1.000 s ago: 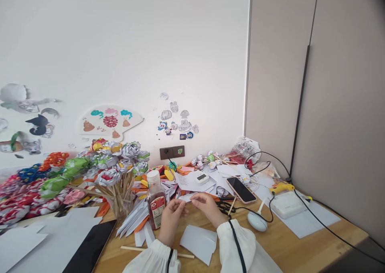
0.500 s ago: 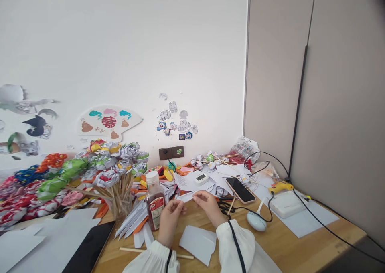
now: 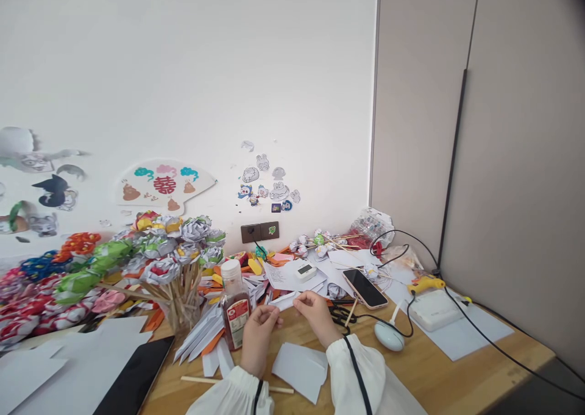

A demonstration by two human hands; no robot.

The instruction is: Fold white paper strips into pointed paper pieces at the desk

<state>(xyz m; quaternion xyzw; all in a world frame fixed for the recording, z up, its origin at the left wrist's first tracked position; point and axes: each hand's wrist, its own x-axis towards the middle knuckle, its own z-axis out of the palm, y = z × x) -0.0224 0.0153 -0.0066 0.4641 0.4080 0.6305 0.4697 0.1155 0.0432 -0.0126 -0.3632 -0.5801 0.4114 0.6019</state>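
Between my fingertips is a small white piece of folded paper [image 3: 284,301], held up above the table. My left hand [image 3: 260,334] pinches its left end, thumb and fingers pressed together. The other end sits in a pinch of my right hand [image 3: 317,317]. Below the hands, a few loose white paper pieces [image 3: 301,366] lie on the wooden table. A thin wooden stick [image 3: 201,379] lies partly under that paper. Just left of my left hand stands a clear bottle [image 3: 236,311] with a red label and white cap.
Paper flowers on sticks [image 3: 183,262] fill a container at left, near a dark tablet [image 3: 137,375] and white sheets [image 3: 91,354]. At right are a phone [image 3: 365,288], a yellow glue gun [image 3: 427,284], a white box [image 3: 436,310], a pale mouse-shaped device [image 3: 389,336] and black cables.
The white paper between my fingers shows slightly more of its surface. Both hands stay nearly in place, still pinching; the view has shifted very slightly.
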